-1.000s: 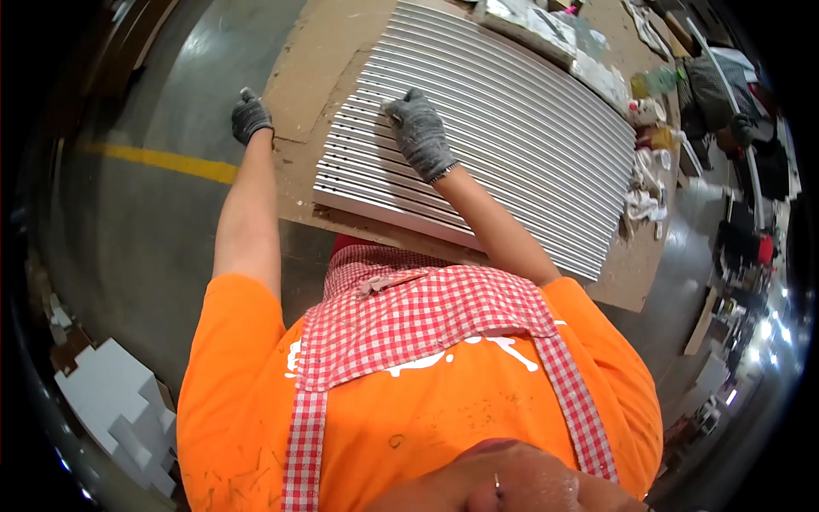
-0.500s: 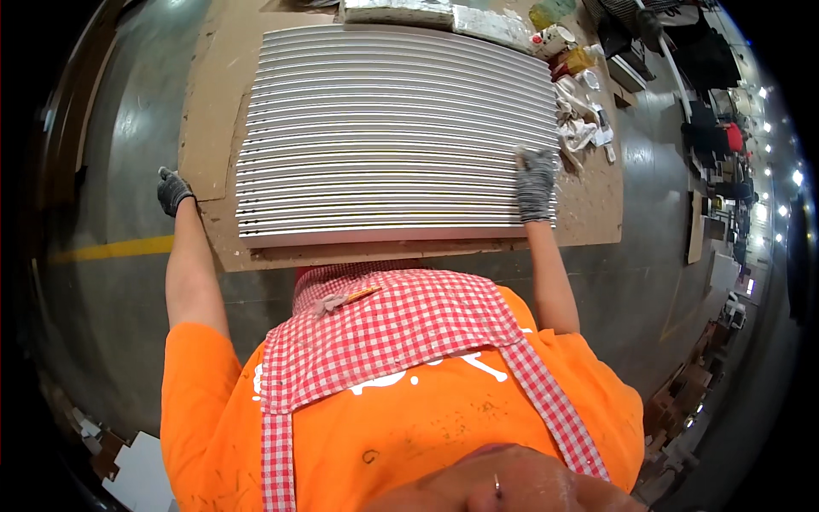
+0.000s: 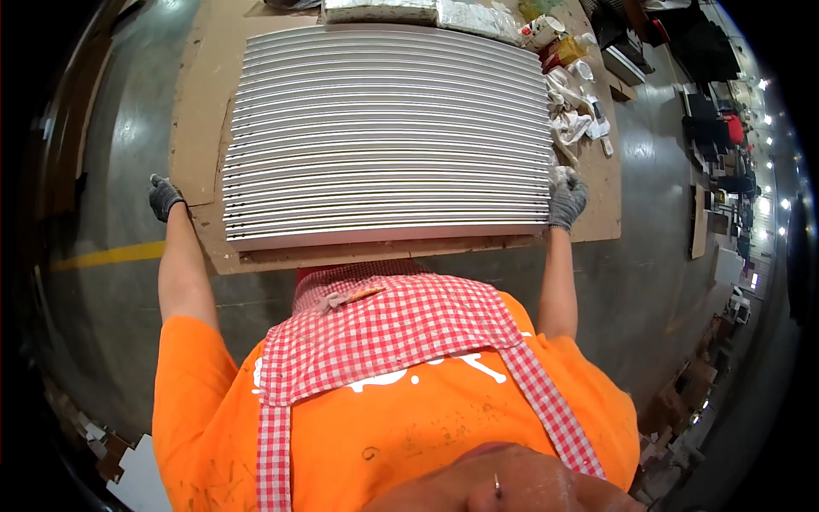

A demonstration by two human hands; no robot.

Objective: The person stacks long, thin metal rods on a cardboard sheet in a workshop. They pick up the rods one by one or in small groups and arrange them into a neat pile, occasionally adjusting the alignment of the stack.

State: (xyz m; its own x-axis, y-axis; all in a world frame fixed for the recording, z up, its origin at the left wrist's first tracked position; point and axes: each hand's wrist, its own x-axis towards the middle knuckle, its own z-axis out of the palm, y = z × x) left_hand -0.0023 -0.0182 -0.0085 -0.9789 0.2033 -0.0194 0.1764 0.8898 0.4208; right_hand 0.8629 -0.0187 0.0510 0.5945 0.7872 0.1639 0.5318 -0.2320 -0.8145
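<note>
A stack of long white slats (image 3: 388,136), with dark marks near their left ends, lies in close parallel rows across the table. My right hand (image 3: 567,203), in a grey knit glove, is at the right ends of the nearer slats. Its fingers are curled around a small whitish wad that looks like a rag (image 3: 562,173). Out past the table's left edge is my left hand (image 3: 165,198), gloved the same way and apart from the slats. Its fingers are curled in, and whether anything is inside them is hidden.
The slats lie on a brown board-topped table (image 3: 597,218). Along its far edge are white wrapped blocks (image 3: 380,10). At the far right stand a white cup (image 3: 543,32) and a yellowish container (image 3: 565,53), with crumpled white rags (image 3: 567,124) nearer. Concrete floor surrounds the table.
My right hand has moved right, from lying on top of the slats to their right ends, its fingers now curled. My left hand has shifted slightly left and down.
</note>
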